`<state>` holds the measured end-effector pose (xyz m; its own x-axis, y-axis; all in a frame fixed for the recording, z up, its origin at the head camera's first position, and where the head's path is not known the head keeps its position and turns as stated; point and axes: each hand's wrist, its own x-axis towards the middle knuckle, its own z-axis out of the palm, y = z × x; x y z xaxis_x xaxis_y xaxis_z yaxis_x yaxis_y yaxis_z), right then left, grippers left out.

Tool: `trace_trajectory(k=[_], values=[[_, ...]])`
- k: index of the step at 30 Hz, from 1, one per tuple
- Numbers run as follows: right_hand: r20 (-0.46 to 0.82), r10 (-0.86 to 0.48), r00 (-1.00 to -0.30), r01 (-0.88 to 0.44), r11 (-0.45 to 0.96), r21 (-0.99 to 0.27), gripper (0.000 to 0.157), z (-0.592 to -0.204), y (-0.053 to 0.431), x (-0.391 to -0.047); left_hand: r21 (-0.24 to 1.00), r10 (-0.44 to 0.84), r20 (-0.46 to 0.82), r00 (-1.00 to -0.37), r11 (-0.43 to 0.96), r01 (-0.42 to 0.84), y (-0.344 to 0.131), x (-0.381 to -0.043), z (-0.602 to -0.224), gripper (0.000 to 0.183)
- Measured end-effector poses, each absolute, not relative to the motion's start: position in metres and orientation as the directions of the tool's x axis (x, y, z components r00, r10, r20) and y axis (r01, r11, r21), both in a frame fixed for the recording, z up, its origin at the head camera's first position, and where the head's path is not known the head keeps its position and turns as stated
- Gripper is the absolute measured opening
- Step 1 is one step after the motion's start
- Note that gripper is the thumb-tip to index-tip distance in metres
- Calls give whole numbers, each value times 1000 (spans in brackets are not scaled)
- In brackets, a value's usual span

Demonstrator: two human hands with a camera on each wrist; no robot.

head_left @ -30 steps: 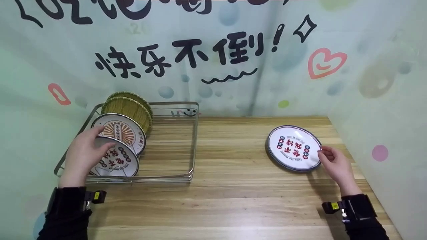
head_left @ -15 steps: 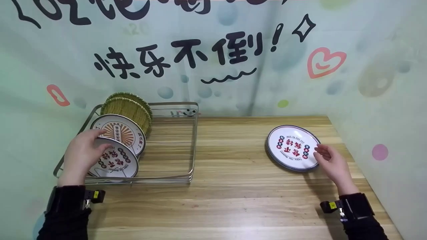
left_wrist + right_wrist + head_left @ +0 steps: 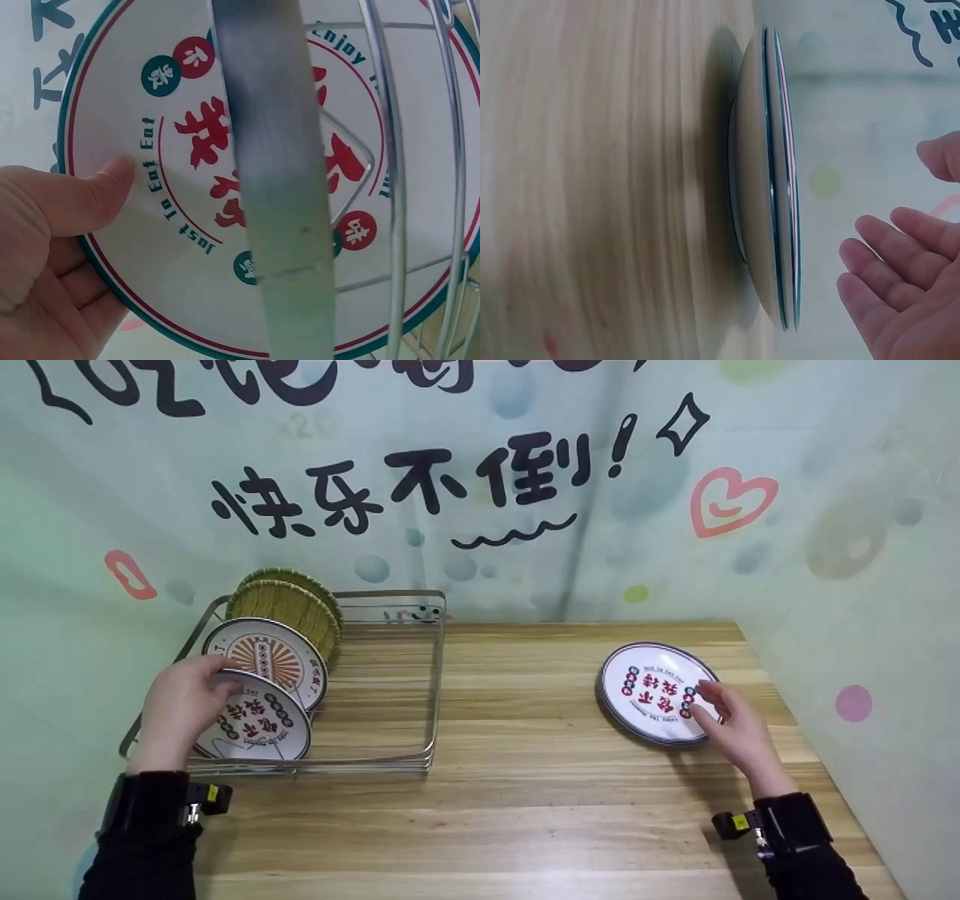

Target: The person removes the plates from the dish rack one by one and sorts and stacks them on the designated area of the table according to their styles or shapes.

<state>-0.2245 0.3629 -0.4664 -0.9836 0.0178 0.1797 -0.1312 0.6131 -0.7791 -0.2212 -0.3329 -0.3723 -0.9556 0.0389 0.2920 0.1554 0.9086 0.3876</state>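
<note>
My left hand (image 3: 174, 709) pinches the upper left rim of a white plate (image 3: 259, 729) with red characters, which stands tilted in a metal wire rack (image 3: 438, 679). In the left wrist view the thumb lies on the face of this plate (image 3: 142, 247) and the fingers curl behind its teal edge. A second plate (image 3: 289, 656), with an orange sunburst print, leans behind it. Over the right side of a small stack of similar plates (image 3: 649, 709), my right hand (image 3: 742, 739) hovers, fingers loosely bent. The right wrist view shows a gap between this hand (image 3: 907, 289) and the stacked rims (image 3: 780, 187).
Two round woven green trays (image 3: 296, 615) stand upright at the back of the rack. The wooden table (image 3: 517, 810) meets a printed backdrop (image 3: 517, 577) behind and a pale side panel (image 3: 855, 645) at the right.
My right hand has moved left from the stack's right rim to above its face. The left hand has dropped slightly left and down, along with the tilted plate it holds.
</note>
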Motion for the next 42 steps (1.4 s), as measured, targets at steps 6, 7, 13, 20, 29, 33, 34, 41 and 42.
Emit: trace_trajectory(k=[6, 7, 13, 20, 29, 33, 34, 41, 42], values=[[208, -1, -978, -165, 616, -770, 53, -469, 362, -226, 381, 54, 342, -938, 905, 191, -336, -222, -372, 19], [213, -3, -977, -170, 614, -771, 52, -469, 361, -226, 379, 59, 350, -935, 904, 199, -336, -222, -372, 17], [221, -16, -975, -186, 603, -776, 50, -465, 356, -224, 355, 108, 392, -913, 899, 259, -337, -219, -371, 7], [229, -25, -973, -200, 587, -784, 51, -463, 353, -224, 314, 150, 420, -895, 901, 299, -332, -212, -366, 10], [257, -31, -966, -223, 604, -766, 49, -461, 348, -227, 282, 155, 470, -869, 907, 314, -323, -206, -357, 13], [266, -39, -963, -236, 599, -765, 48, -461, 345, -228, 265, 154, 516, -843, 907, 328, -316, -205, -353, 15], [268, -40, -963, -238, 598, -765, 48, -462, 345, -229, 260, 156, 526, -836, 906, 333, -314, -205, -353, 16], [301, -47, -952, -271, 584, -766, 45, -463, 340, -230, 231, 155, 589, -793, 908, 349, -301, -202, -348, 13], [303, -47, -952, -274, 580, -767, 44, -458, 336, -228, 230, 154, 597, -788, 907, 352, -299, -202, -347, 13]])
